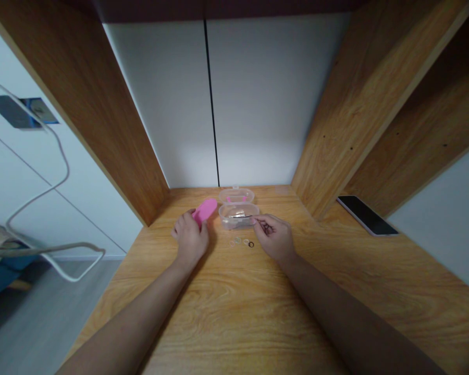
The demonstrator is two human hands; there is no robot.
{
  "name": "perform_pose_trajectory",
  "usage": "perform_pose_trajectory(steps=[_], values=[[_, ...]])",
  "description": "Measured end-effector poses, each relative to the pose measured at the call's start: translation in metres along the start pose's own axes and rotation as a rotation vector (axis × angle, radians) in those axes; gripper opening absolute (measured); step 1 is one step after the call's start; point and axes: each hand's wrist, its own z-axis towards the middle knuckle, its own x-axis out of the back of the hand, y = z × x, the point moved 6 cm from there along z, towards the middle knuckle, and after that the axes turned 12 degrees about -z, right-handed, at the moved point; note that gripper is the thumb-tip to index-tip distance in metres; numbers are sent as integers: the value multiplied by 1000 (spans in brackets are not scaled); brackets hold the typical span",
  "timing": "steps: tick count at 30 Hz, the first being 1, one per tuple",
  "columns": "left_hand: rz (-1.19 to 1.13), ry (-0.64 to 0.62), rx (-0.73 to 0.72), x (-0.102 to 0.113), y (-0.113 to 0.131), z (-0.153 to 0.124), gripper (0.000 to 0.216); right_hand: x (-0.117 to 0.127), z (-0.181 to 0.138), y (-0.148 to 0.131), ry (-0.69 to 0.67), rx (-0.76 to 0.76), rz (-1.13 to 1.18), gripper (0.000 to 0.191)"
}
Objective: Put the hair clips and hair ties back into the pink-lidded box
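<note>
My left hand is closed around a flat pink oval object, whose exact kind I cannot tell, at the left of a clear plastic box. The box lies open, its hinged clear lid tipped back and pink bits showing at it. My right hand pinches a thin dark stick-like piece over the box's right side. Inside the box are small pale and shiny items, too small to name. In front of it lie several small rings, among them a black ring and pale ones.
A phone lies on the wooden tabletop at the right, by an upright wooden panel. Another wooden panel stands at the left, and a white back wall closes the far side. A white cable hangs at the far left.
</note>
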Motion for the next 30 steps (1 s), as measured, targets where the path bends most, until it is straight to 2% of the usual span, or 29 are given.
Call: perform_pose_trajectory(steps=[3,6,13,17,21,24,28,30], values=[[-109,77,-15,5,1,-1,40,1,1,-1,4,8,-1,17],[-220,115,-147,10,12,-5,40,4,2,-4,26,38,-13,16],[-324,11,-552,13,53,-30,49,7,4,-10,97,168,-7,28],[-319,-52,-663,13,63,-39,49,2,1,-10,55,245,-57,20],[-359,-18,-683,14,63,-39,56,0,0,-9,53,244,-70,13],[-397,32,-654,16,60,-37,63,4,2,-5,106,179,-78,14],[-298,108,-494,16,48,-27,51,7,7,7,133,56,-117,16],[-143,71,-398,10,41,-22,45,4,9,13,104,25,-129,18]])
